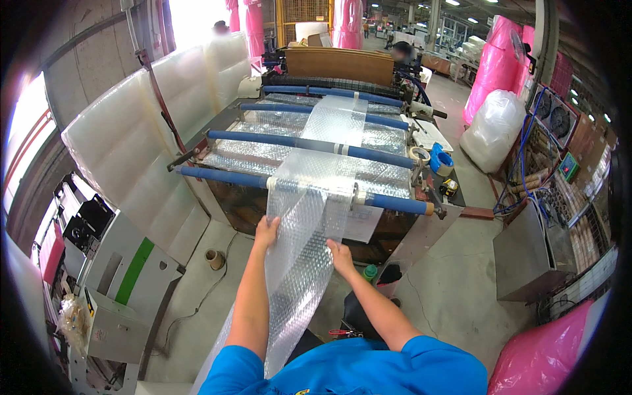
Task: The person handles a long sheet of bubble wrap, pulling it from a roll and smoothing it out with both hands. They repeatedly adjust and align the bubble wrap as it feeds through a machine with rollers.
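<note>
A long strip of clear bubble wrap (309,217) runs over several blue rollers (309,145) of a machine and hangs down toward me. My left hand (266,232) grips its left edge just below the nearest roller. My right hand (340,255) holds the right edge a little lower. Between my hands the sheet is stretched; below them it falls past my blue sleeves toward the floor.
Padded white panels (145,131) stand at the left, with a grey cabinet (112,289) below them. A big clear bag (494,128) and pink rolls (494,66) are at the right, a metal box (526,253) nearer. A cardboard core (214,259) lies on the concrete floor.
</note>
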Tool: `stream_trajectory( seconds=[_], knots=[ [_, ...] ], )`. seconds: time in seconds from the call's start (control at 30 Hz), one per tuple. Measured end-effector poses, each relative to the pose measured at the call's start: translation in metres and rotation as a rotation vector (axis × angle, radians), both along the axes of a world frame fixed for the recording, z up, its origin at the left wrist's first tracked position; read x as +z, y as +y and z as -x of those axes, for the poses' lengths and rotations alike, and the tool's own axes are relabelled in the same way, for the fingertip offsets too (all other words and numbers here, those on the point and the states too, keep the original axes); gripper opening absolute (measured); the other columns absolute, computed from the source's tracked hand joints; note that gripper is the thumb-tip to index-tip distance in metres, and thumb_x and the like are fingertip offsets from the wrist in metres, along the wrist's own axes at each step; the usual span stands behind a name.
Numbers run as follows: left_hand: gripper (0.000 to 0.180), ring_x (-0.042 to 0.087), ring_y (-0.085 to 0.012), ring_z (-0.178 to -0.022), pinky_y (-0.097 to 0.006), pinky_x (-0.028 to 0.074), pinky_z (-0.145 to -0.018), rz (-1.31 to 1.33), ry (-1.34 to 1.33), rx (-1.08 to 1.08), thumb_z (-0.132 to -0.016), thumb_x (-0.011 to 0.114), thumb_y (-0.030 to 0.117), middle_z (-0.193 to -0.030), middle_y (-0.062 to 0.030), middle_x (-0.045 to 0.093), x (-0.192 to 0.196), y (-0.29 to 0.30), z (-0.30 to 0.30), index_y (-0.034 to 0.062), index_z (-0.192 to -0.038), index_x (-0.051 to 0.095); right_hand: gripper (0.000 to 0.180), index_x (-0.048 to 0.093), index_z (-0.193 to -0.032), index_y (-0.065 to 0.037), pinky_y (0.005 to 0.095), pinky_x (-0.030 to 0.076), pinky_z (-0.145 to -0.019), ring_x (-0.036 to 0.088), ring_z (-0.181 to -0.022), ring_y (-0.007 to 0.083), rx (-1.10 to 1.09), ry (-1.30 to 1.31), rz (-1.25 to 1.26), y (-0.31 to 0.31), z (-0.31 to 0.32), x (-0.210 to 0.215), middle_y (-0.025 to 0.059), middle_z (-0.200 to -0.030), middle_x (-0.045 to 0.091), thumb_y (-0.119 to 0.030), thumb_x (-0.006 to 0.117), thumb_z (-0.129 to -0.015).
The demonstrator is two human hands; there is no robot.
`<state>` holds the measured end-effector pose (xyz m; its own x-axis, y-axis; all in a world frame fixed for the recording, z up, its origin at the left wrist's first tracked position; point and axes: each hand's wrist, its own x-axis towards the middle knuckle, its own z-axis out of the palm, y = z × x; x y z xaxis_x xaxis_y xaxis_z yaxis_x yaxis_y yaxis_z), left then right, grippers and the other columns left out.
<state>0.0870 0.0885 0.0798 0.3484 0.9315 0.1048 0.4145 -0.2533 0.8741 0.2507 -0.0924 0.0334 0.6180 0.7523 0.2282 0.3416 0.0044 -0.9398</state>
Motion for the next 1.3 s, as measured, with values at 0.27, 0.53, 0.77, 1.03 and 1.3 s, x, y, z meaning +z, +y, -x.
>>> stream_trajectory(
  seconds=[0.27,0.53,0.77,1.03,1.3],
  knots=[
    [0.065,0.056,-0.0241,-0.086,-0.033,0.043,-0.076,0.085,0.024,0.022,-0.059,0.073,0.04,-0.096,-0.0152,0.057,0.04,0.006,-0.001,-0.0004,-0.103,0.047,0.038,0.058,-0.068,0.0,0.0289,0.038,-0.053,0.048,-0.055,0.012,-0.188,0.077,0.04,0.022,-0.006,0.053,0.0051,-0.057,0.054,-0.036,0.058,-0.077],
    [0.071,0.057,-0.023,-0.088,-0.03,0.044,-0.077,0.248,0.139,0.18,-0.058,0.074,0.041,-0.098,-0.0155,0.058,-0.034,-0.089,0.073,-0.003,-0.108,0.047,0.04,0.061,-0.068,0.0,0.0239,0.037,-0.048,0.048,-0.05,0.0099,0.018,0.281,0.293,-0.043,0.058,-0.014,0.0032,-0.054,0.052,-0.039,0.059,-0.076],
    [0.044,0.059,-0.022,-0.071,-0.033,0.044,-0.065,-0.005,0.091,0.242,-0.066,0.068,0.035,-0.079,-0.0131,0.062,0.079,-0.124,0.119,0.0026,-0.094,0.056,0.041,0.054,-0.062,-0.004,0.0233,0.036,-0.048,0.045,-0.052,0.0078,0.189,0.565,0.066,-0.079,0.094,0.078,0.0013,-0.055,0.05,-0.041,0.058,-0.078],
    [0.049,0.056,-0.0339,-0.087,-0.042,0.042,-0.073,0.065,0.378,0.27,-0.077,0.049,0.047,-0.089,-0.0176,0.059,-0.02,-0.101,0.086,0.0059,-0.103,0.051,0.043,0.055,-0.064,-0.003,0.0217,0.035,-0.046,0.046,-0.05,0.0072,0.158,0.38,0.104,-0.047,0.056,-0.027,0.0003,-0.055,0.051,-0.043,0.053,-0.081],
    [0.044,0.053,-0.0371,-0.088,-0.044,0.04,-0.074,0.069,0.391,0.206,-0.082,0.042,0.046,-0.09,-0.0191,0.058,-0.054,-0.081,0.062,0.006,-0.098,0.046,0.047,0.059,-0.073,0.001,0.0241,0.039,-0.051,0.049,-0.053,0.0095,0.076,0.167,0.182,-0.038,0.043,-0.04,0.0025,-0.055,0.051,-0.044,0.051,-0.081]
  ],
)
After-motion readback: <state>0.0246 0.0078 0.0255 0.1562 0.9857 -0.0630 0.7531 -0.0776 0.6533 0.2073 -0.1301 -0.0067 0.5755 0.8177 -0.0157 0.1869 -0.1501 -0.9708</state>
